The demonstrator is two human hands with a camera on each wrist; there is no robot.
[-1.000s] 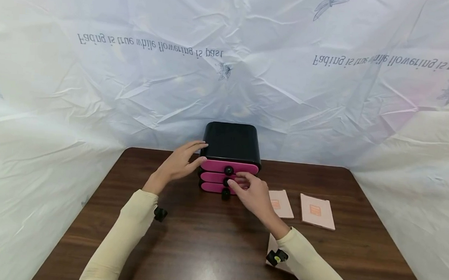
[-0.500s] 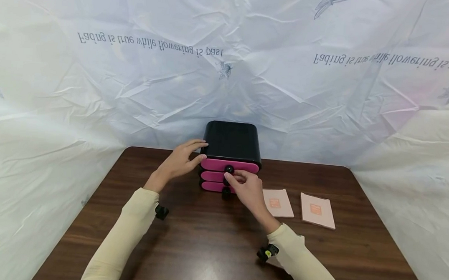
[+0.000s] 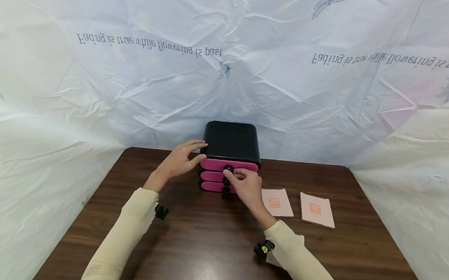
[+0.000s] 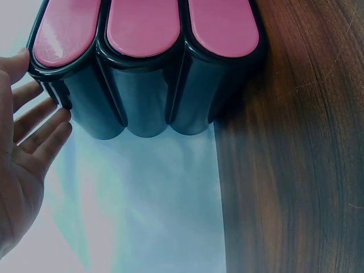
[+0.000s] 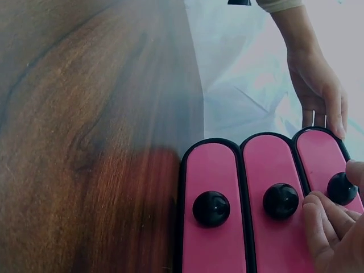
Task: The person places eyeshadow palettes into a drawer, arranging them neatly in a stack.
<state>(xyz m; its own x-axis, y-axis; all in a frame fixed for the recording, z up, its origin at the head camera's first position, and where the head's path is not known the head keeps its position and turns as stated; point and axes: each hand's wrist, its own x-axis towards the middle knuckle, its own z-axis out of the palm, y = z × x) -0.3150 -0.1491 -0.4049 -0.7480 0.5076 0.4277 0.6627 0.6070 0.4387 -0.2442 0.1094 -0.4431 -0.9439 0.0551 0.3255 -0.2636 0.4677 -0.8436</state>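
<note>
A small black drawer cabinet point(image 3: 230, 140) with three pink drawer fronts stands at the back of the table. All three drawers look closed, each with a round black knob. My left hand point(image 3: 177, 159) rests against the cabinet's upper left edge, its fingers fairly straight; the left wrist view also shows this hand point(image 4: 25, 148) at the corner. With thumb and fingers, my right hand point(image 3: 249, 189) pinches the knob point(image 5: 341, 189) of the top drawer point(image 5: 319, 153). The middle knob point(image 5: 280, 201) and bottom knob point(image 5: 211, 209) are untouched.
Two flat pale pink square cases, a nearer one point(image 3: 278, 203) and one further right point(image 3: 316, 209), lie right of the cabinet. Another pale case point(image 3: 273, 260) is mostly hidden under my right sleeve. White printed sheeting point(image 3: 155, 91) hangs behind the brown wooden table point(image 3: 190, 238).
My right hand has moved slightly up and left, its fingers closing around the top drawer's knob. My left hand has stayed at the cabinet's edge.
</note>
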